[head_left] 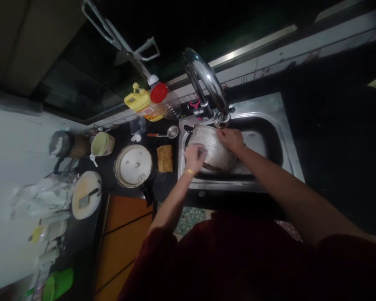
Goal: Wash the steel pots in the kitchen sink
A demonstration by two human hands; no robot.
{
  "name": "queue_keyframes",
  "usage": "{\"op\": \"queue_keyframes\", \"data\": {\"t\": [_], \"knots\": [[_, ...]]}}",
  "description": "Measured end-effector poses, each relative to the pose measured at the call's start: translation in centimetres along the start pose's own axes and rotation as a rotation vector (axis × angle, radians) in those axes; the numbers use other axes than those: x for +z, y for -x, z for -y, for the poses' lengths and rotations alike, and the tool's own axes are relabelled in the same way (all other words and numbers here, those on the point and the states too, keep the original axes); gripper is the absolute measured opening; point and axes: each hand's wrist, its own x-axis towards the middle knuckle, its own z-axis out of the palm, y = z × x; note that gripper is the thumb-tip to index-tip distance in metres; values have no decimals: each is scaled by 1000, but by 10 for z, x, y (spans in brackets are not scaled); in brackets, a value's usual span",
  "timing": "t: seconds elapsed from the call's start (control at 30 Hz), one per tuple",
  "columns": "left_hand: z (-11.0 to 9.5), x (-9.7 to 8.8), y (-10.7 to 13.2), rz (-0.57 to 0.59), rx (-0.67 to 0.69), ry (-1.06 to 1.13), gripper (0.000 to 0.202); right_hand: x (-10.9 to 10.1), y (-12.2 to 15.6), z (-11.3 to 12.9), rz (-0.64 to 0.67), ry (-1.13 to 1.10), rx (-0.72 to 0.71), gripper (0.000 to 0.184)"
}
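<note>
A large metal pot [214, 151] lies bottom-up in the steel sink [269, 109], under the curved tap [207, 81]. My right hand [230, 139] grips the pot's far rim with curled fingers. Closed on something small that I cannot make out, my left hand [194, 157] presses on the pot's near left side. A gold bangle circles that wrist.
On the dark counter left of the sink lie a brown scrub pad [165, 158], a ladle [167, 133], a white cooker lid [133, 165], a yellow bottle [138, 101], a red-capped jar [163, 100], a cup [102, 144] and a white pan [87, 195].
</note>
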Motion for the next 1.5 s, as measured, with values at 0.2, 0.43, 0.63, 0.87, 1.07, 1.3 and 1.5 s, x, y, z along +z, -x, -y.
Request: {"op": "queue_keyframes", "data": {"t": [0.2, 0.43, 0.63, 0.87, 1.07, 1.3, 1.5], "knots": [[-6, -3, -3, -27, -59, 20, 12, 1, 1, 0, -14, -5, 10, 48], [-19, 2, 2, -5, 114, 2, 14, 0, 2, 1, -14, -15, 5, 49], [-17, 0, -8, -3, 136, 51, 14, -1, 2, 1, 3, -8, 3, 50], [1, -2, -18, -64, 45, 60, 16, -1, 0, 1, 0, -23, 8, 48], [10, -9, -3, -28, 180, 79, 15, -3, 0, 3, 6, -9, 10, 49], [1, -8, 0, 22, 177, -8, 15, -5, 0, 4, 12, -15, 27, 49], [-9, 0, 0, -48, 96, -9, 16, -2, 0, 3, -17, -22, 31, 49]]}}
